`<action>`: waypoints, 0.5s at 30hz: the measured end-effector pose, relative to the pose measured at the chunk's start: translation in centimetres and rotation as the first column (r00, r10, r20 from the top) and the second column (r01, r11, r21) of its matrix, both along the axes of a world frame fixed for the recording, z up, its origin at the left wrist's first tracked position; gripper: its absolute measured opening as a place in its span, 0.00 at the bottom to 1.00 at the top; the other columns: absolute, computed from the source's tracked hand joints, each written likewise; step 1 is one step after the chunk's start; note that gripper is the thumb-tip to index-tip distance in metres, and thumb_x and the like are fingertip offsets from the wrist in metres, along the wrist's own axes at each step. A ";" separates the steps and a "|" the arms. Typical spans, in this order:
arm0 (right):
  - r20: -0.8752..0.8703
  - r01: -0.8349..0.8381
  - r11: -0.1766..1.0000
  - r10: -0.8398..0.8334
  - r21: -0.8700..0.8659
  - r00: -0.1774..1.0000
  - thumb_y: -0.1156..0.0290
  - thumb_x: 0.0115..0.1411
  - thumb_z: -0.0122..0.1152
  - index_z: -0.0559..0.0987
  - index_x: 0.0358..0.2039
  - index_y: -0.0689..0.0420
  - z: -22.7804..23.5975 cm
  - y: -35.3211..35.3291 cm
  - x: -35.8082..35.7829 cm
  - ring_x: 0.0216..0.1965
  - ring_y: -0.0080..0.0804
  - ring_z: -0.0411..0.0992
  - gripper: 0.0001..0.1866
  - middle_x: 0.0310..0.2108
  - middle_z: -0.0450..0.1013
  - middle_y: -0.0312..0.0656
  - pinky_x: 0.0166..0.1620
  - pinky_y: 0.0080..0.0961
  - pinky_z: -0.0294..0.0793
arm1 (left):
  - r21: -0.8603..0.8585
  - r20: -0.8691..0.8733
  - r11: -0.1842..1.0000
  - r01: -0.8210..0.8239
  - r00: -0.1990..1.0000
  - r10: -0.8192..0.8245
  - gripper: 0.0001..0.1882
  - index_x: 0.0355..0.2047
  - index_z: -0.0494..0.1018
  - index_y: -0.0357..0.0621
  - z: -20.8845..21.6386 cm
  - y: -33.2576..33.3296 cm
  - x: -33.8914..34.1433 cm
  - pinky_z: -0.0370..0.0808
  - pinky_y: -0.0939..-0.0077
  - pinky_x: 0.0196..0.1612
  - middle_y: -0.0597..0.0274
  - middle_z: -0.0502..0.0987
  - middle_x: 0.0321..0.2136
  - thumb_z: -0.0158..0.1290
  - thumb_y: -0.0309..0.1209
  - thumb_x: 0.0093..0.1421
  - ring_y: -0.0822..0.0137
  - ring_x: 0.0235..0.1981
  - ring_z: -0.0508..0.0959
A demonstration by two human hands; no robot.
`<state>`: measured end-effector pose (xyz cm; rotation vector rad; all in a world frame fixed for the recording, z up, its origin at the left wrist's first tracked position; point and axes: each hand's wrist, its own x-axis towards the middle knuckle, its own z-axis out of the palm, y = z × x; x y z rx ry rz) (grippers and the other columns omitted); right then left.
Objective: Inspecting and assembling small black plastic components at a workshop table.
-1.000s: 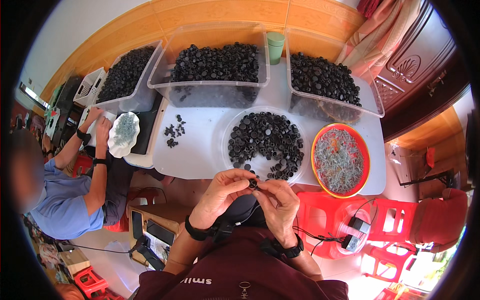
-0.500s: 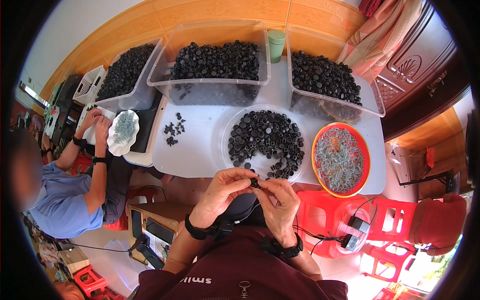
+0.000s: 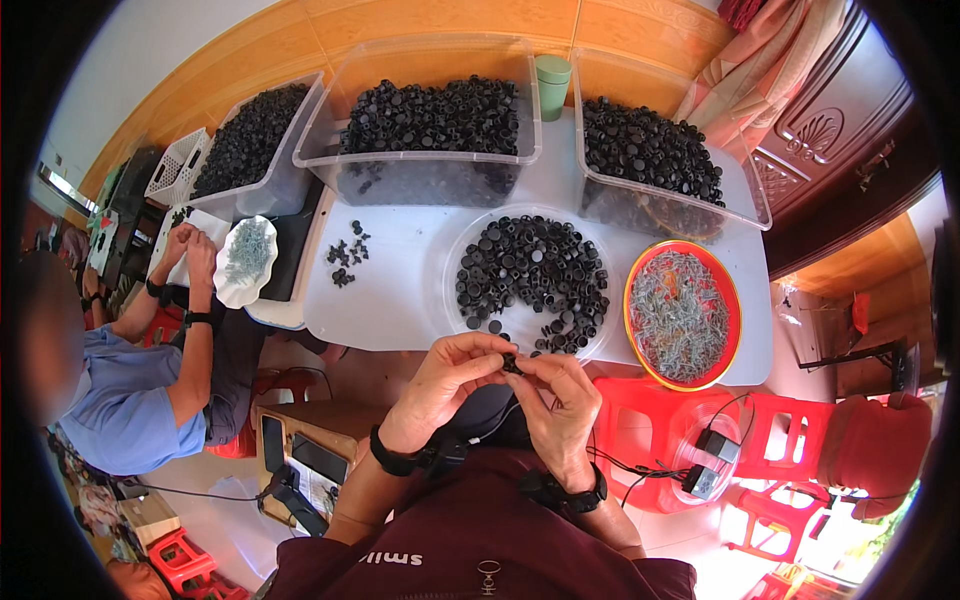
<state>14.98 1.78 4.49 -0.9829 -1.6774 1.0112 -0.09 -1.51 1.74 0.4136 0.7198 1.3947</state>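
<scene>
Just off the table's near edge, my left hand (image 3: 452,382) and my right hand (image 3: 558,400) meet at the fingertips. Pinched between them is a small black plastic part (image 3: 510,364), mostly covered by the fingers. Right beyond my hands lies a clear round tray (image 3: 452,305) holding many black round caps (image 3: 535,270). To its right stands a red bowl with a yellow rim (image 3: 629,325), full of silvery screws (image 3: 680,315). A little heap of black pieces (image 3: 347,255) lies on the white table left of the tray.
Large clear bins (image 3: 420,160) of black parts line the back, with a green canister (image 3: 552,88) between two of them. On the left a co-worker (image 3: 140,390) handles parts beside a white scalloped dish (image 3: 240,292). Red stools (image 3: 640,430) and cables are at lower right.
My hands stay pinched together on the small part, with only a slight shift of the fingers. The view has tilted very slightly.
</scene>
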 end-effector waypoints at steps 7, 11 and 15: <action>-0.113 0.008 0.996 -0.018 -0.087 0.993 0.83 0.43 0.67 0.77 0.30 0.62 -0.4 -0.2 -0.1 0.28 0.28 0.74 0.11 0.29 0.74 0.42 0.29 0.20 0.73 | 0.022 -0.226 1.000 -0.014 0.974 0.018 0.09 0.38 0.75 0.34 0.7 -0.1 0.0 0.75 0.78 0.40 0.56 0.77 0.36 0.53 0.19 0.55 0.69 0.37 0.76; -0.148 0.013 1.000 -0.016 -0.021 0.989 0.84 0.42 0.67 0.77 0.28 0.62 -0.8 -0.1 -0.1 0.28 0.30 0.74 0.11 0.28 0.74 0.43 0.31 0.21 0.73 | 0.044 -0.244 0.999 -0.011 0.969 0.021 0.09 0.37 0.75 0.33 1.3 -0.1 0.1 0.74 0.79 0.40 0.55 0.77 0.36 0.53 0.18 0.54 0.69 0.37 0.76; -0.113 0.029 0.995 -0.019 0.095 0.993 0.83 0.42 0.68 0.78 0.28 0.62 -0.5 -0.2 0.0 0.29 0.31 0.74 0.11 0.28 0.74 0.42 0.33 0.22 0.73 | 0.074 -0.245 0.997 -0.010 0.969 0.028 0.11 0.38 0.75 0.32 1.4 -0.4 0.2 0.74 0.79 0.41 0.55 0.77 0.36 0.52 0.18 0.54 0.70 0.37 0.76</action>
